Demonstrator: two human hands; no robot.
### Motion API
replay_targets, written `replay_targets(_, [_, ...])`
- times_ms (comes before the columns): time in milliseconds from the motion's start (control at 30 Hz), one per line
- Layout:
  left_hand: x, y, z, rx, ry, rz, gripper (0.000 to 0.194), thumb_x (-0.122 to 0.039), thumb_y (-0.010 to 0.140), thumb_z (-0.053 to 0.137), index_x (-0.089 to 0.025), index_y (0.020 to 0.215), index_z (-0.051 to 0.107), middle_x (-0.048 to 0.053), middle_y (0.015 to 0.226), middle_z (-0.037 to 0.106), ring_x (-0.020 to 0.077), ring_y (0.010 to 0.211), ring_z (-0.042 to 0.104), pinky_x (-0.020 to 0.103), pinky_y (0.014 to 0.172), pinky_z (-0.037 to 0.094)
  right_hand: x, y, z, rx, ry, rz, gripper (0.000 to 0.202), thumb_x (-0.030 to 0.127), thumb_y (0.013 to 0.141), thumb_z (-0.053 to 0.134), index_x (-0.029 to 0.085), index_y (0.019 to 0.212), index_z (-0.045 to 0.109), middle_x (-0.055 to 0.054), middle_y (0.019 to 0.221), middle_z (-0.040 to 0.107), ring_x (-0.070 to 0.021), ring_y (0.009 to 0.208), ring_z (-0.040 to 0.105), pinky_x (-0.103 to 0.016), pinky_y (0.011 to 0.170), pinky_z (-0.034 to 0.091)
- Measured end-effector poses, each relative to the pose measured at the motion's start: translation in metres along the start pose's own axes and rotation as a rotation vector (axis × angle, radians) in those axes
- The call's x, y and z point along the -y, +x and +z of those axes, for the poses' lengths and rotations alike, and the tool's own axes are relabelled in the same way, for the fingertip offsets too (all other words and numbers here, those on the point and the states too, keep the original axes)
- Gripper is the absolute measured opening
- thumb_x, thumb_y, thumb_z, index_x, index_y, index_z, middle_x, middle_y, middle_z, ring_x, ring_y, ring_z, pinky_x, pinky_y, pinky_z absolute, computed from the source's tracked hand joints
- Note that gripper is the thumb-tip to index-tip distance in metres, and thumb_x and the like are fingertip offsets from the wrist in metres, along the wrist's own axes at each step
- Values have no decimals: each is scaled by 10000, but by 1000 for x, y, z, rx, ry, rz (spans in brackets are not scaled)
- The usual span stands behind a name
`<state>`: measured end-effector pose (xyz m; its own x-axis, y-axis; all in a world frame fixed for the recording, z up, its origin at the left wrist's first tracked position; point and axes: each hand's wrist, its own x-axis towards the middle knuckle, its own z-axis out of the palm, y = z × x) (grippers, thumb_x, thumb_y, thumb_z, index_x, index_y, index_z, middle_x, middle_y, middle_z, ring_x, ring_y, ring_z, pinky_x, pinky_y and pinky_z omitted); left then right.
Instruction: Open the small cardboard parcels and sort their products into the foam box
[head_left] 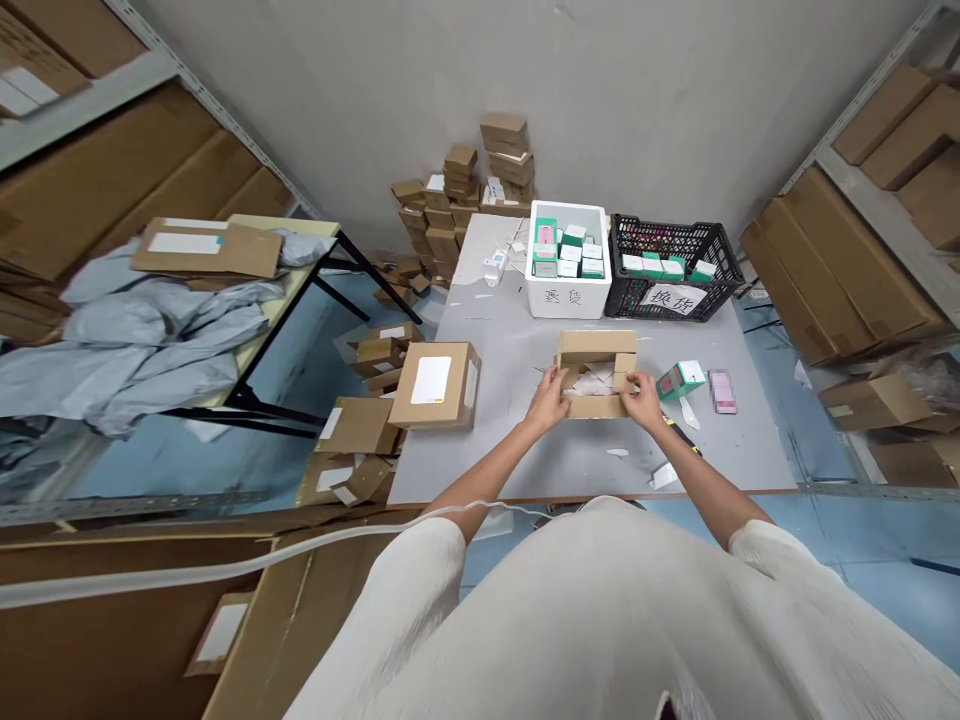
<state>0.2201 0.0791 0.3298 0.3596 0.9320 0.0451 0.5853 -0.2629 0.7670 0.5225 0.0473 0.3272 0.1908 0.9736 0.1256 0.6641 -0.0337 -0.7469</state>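
Note:
An open cardboard box sits on the table in front of me, its flaps raised and pale wrapping material inside. My left hand is closed on the box's left side. At the opposite side, my right hand grips the right edge by a flap. Just right of that hand stands a green and white small box. A pink patterned packet lies farther right. A yellow and black cutter lies partly behind my right forearm.
A white bin and a black crate, both holding green and white boxes, stand at the table's back. A closed carton sits at the left edge. Cardboard boxes are piled on the floor. A white cable crosses low at left.

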Motion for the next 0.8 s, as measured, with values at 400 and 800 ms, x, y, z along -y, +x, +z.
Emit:
replay_targets(400, [59,64,-63,-97,63,-115,704,-185,885,682,-227,1575,550,148,1772,274,416,1468,542,573,1216,502,24,90,83,225,-109,-24,525,332,832,673,279,1352,724,-112,1599,556,-390,1470,503,-667,1252,393])
replay_targets(800, [52,73,-58,71,318,-189,661,-212,917,632,-217,1573,544,188,1775,345,406,1680,249,677,1330,225,26,98,85,324,80,-30,596,368,841,699,257,1426,702,-142,1688,464,-400,1610,387,-627,1224,481])
